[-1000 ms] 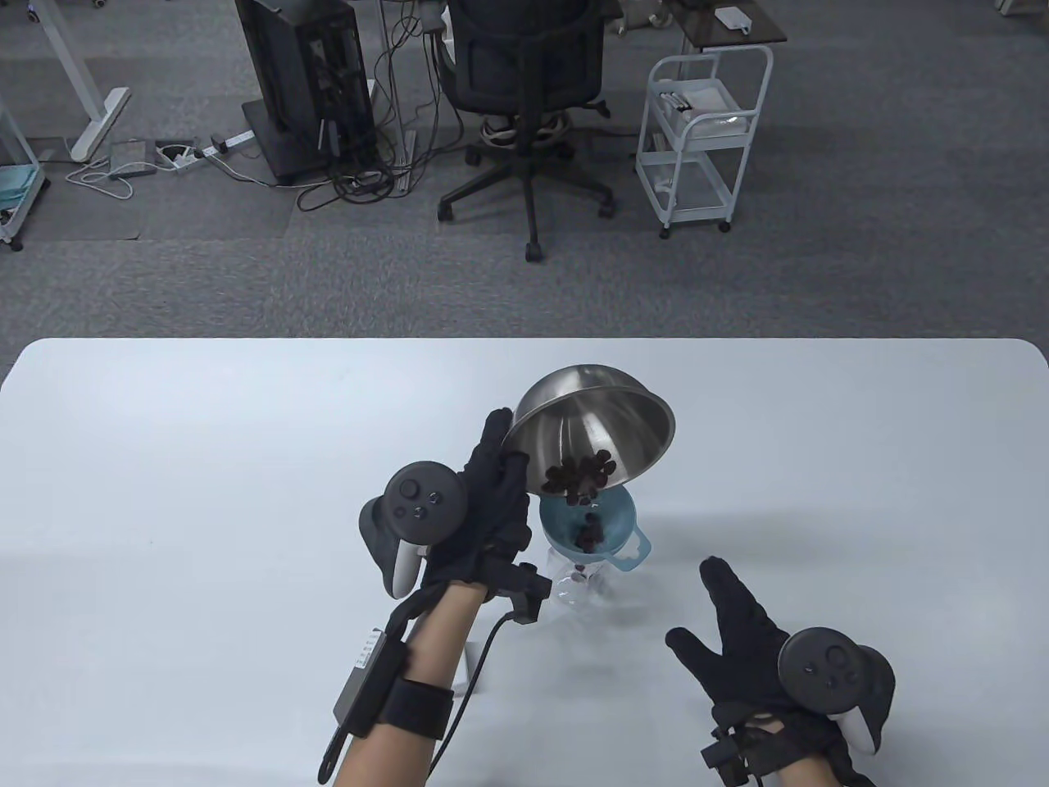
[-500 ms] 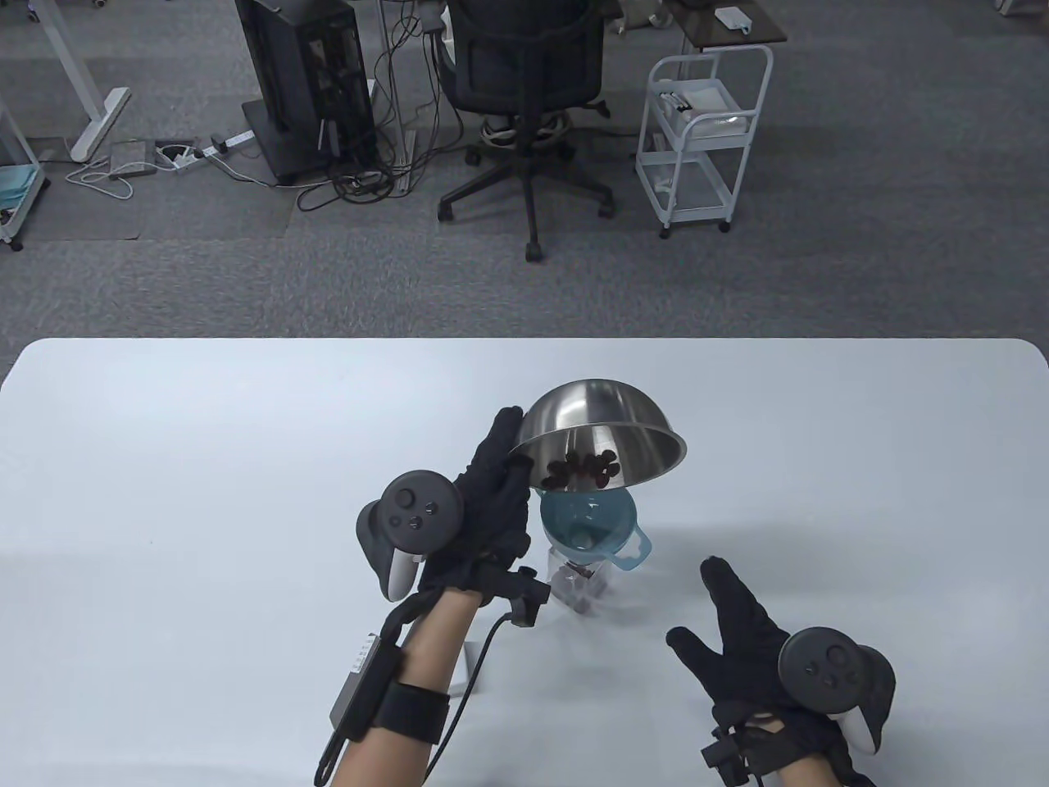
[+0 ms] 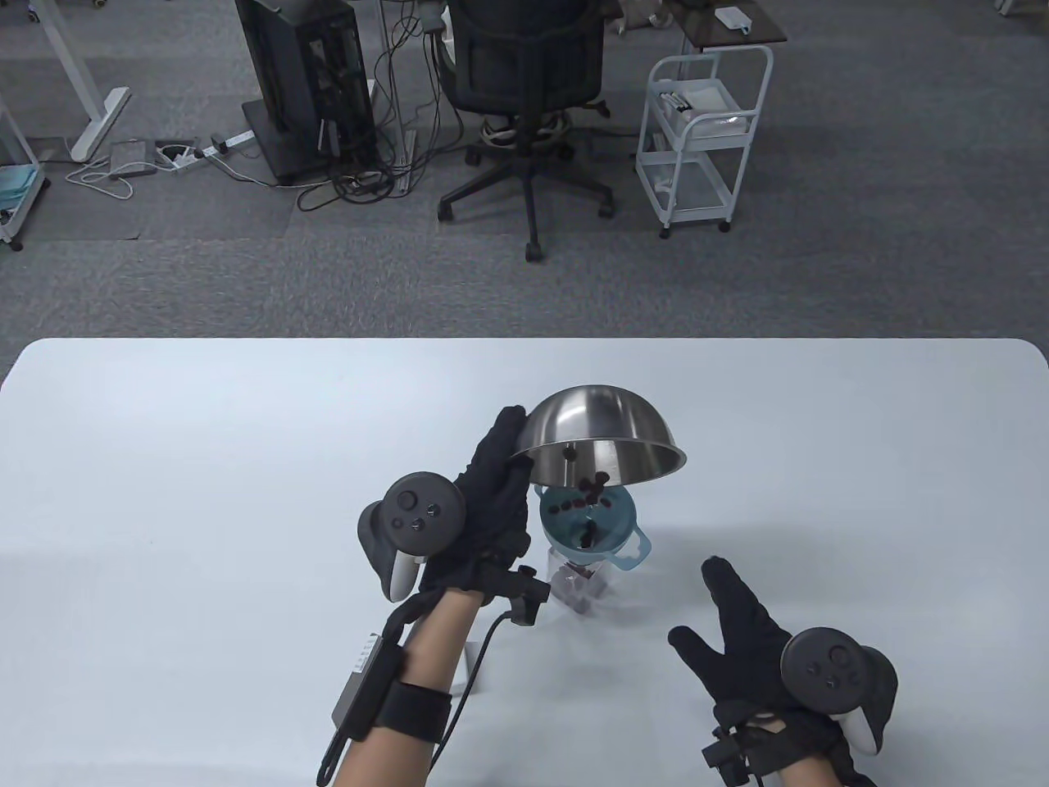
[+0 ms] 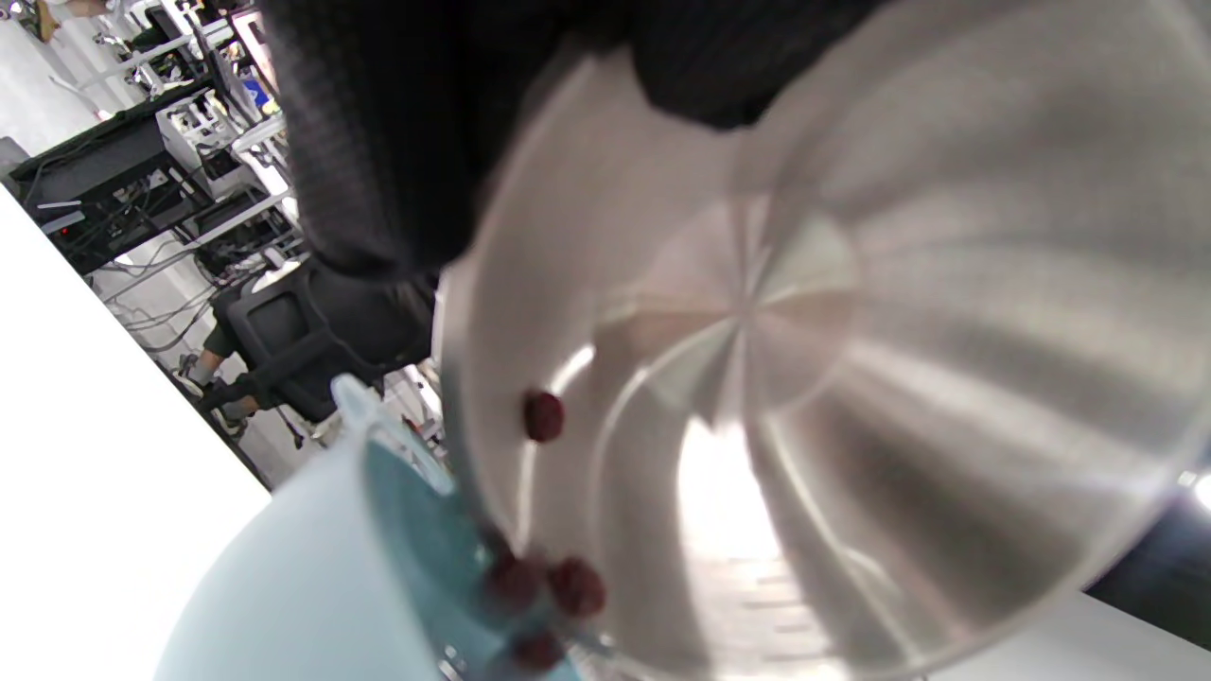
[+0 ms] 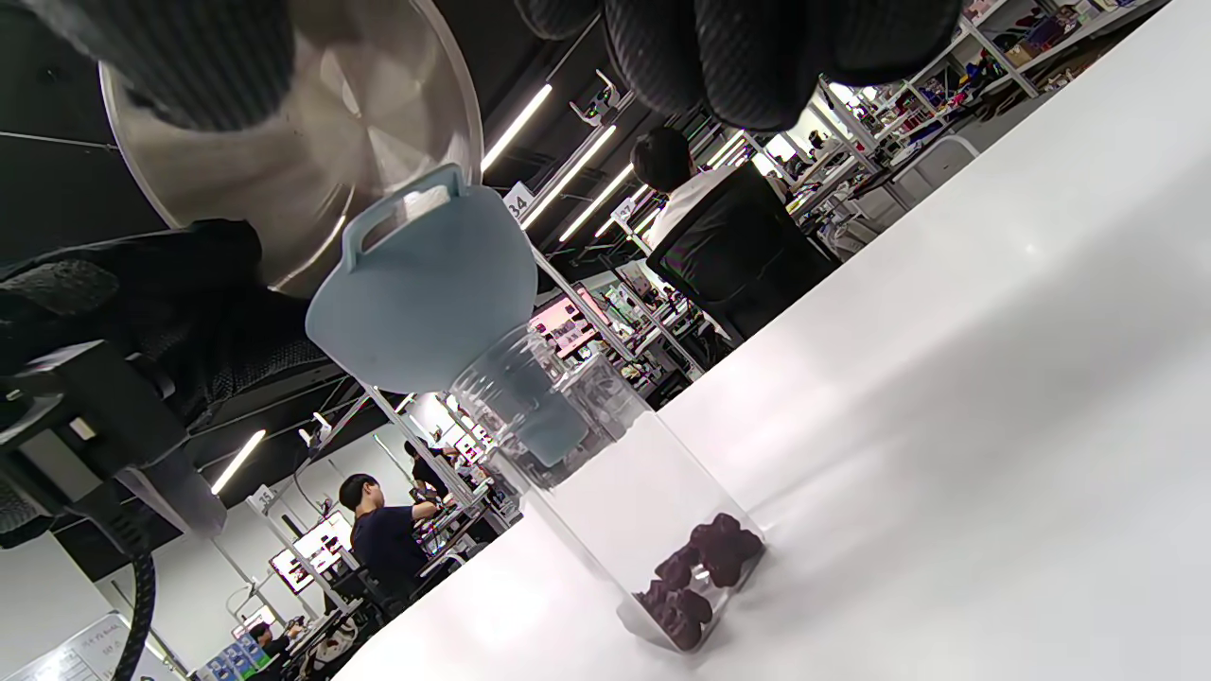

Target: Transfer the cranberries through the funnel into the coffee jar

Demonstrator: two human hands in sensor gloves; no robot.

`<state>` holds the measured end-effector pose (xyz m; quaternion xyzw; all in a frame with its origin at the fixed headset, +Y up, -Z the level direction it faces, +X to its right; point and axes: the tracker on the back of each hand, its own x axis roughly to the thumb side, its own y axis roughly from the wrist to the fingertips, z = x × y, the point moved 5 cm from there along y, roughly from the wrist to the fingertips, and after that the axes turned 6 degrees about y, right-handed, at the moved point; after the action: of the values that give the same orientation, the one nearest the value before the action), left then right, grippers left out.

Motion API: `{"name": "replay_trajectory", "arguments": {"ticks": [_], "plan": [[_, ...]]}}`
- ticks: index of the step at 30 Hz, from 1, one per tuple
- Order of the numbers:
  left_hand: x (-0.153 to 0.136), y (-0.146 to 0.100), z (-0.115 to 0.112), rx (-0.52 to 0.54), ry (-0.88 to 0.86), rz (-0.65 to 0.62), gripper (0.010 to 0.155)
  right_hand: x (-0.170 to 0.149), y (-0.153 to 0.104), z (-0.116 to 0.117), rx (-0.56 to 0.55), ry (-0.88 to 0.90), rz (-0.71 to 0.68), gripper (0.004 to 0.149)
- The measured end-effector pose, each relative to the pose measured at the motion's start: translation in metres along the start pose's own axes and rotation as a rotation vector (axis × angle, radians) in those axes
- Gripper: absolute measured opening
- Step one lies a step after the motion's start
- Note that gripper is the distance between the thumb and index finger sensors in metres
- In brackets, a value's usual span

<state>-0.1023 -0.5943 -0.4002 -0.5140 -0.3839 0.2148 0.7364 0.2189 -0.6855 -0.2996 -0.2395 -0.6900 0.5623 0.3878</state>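
A clear jar [image 5: 605,492] stands on the white worktop [image 5: 946,426] with a cluster of dark cranberries [image 5: 700,577] at its bottom. A pale blue funnel [image 5: 426,293] sits in the jar's mouth. A steel bowl [image 5: 312,151] is tilted just above the funnel. Gloved fingers [image 5: 747,57] hang in from the top edge.

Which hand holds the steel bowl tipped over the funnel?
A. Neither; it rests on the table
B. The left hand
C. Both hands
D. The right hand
B: the left hand grips the bowl at its rim above the funnel, while the right hand lies apart, open.
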Motion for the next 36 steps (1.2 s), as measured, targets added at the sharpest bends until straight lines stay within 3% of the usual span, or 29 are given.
{"name": "replay_trajectory", "arguments": {"ticks": [7, 14, 20, 29, 36], "plan": [[-0.001, 0.000, 0.001, 0.006, -0.003, -0.001, 0.037, 0.000, 0.000, 0.000, 0.000, 0.001, -0.001, 0.089], [0.010, -0.002, 0.000, 0.010, 0.032, -0.099, 0.036, 0.000, 0.000, 0.000, 0.000, 0.001, 0.001, 0.089], [0.005, -0.004, 0.003, 0.029, 0.022, -0.065, 0.036, 0.000, 0.000, 0.000, 0.000, 0.003, 0.001, 0.089], [-0.036, -0.012, 0.039, 0.159, -0.062, 0.129, 0.040, 0.000, 0.000, 0.000, 0.002, 0.004, 0.003, 0.089], [-0.100, -0.034, 0.078, 0.223, -0.074, 0.405, 0.041, 0.000, 0.000, 0.001, 0.006, 0.003, 0.004, 0.089]]}}
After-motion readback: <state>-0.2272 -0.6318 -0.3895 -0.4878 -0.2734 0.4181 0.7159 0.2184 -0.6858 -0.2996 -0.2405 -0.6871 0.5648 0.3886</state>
